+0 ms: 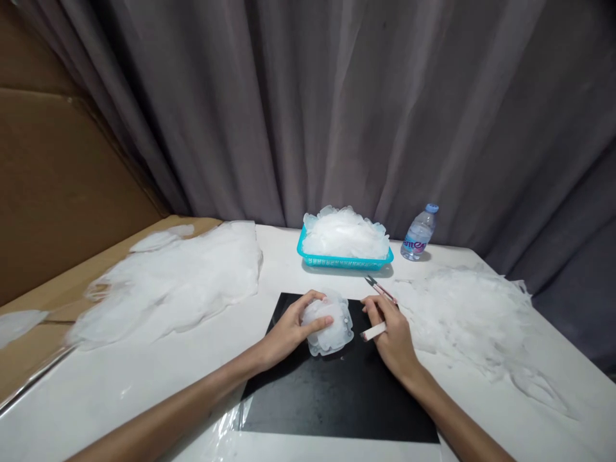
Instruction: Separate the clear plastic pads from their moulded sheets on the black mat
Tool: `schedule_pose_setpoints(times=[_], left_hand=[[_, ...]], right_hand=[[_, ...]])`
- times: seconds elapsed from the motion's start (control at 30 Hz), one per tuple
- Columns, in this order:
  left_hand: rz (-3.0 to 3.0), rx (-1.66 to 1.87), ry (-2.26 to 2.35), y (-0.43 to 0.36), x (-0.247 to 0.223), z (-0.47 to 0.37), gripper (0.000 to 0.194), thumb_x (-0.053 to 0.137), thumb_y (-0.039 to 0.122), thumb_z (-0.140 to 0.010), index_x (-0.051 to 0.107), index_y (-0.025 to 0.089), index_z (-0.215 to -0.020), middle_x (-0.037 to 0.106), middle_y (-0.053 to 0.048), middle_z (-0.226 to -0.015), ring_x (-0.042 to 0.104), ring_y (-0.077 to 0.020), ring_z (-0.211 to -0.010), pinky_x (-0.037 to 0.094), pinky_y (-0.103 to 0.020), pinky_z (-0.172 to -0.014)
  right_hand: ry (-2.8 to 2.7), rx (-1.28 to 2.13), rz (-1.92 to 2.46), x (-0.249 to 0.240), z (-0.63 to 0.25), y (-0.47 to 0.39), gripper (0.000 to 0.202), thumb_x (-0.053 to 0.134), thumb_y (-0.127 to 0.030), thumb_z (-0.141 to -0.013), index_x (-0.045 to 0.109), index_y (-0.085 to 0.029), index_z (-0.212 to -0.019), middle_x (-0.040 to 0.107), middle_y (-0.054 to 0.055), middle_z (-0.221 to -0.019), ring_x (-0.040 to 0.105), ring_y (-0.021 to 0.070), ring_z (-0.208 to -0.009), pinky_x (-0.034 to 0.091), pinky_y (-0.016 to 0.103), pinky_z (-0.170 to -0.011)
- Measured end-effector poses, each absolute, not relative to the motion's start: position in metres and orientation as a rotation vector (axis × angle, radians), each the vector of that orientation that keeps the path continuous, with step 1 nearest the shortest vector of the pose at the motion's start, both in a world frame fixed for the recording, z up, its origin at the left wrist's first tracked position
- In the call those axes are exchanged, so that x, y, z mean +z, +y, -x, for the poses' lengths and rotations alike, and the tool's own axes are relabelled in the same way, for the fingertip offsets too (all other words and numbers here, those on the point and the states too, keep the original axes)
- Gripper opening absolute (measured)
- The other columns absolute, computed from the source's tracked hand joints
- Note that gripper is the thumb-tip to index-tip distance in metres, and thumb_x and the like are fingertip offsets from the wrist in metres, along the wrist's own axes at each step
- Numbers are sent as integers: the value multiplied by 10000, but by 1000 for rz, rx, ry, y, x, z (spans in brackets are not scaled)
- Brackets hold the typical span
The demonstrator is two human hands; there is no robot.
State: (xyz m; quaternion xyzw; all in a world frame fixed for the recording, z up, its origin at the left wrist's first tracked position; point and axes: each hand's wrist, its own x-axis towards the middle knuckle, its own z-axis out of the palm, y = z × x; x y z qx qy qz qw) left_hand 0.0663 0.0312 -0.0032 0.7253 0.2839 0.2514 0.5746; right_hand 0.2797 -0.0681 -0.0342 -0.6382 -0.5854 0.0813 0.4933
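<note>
My left hand [298, 324] is closed around a scalloped, translucent white piece [337, 327], thumb on top, over the black mat [337, 398]. Small round dots or holes show along the piece's edge; whether it is one layer or a stack I cannot tell. Just to the right, apart from the piece, my right hand [392, 330] has its fingers curled around a short white stick-like tool [374, 332] with a dark tip pointing left. Beyond the right fingers lies a pair of thread snips [382, 290] with pinkish handles and dark blades.
A blue basket [346, 263] heaped with similar white pieces stands behind the mat. To its right is a water bottle [419, 234]. White sheet material [192, 282] is piled on the left, beside cardboard [62, 173]. Loose white scraps [476, 314] spread at right. A grey curtain [308, 109] hangs behind.
</note>
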Motion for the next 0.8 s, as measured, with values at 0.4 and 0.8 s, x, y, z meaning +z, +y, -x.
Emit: schedule_pose_setpoints(times=[0.4, 0.8], left_hand=[[-2231, 925, 760, 142, 101, -175, 484, 550, 471, -996, 438, 228, -1399, 617, -66, -1290, 622, -238, -1128, 501, -347, -958], [-2672, 697, 1618, 213, 94, -79, 398, 661, 336, -988, 599, 158, -1338, 596, -134, -1384, 593, -310, -1254, 504, -550, -1044]], right_hand=[[-1493, 96, 1534, -34, -275, -59, 366, 335, -374, -1110, 621, -229, -934, 716, 65, -933, 689, 233, -902, 513, 332, -810], [-1463, 179, 1550, -36, -278, -64, 397, 356, -470, -1089, 646, -234, -955, 735, 60, -897, 708, 232, -854, 522, 316, -734]])
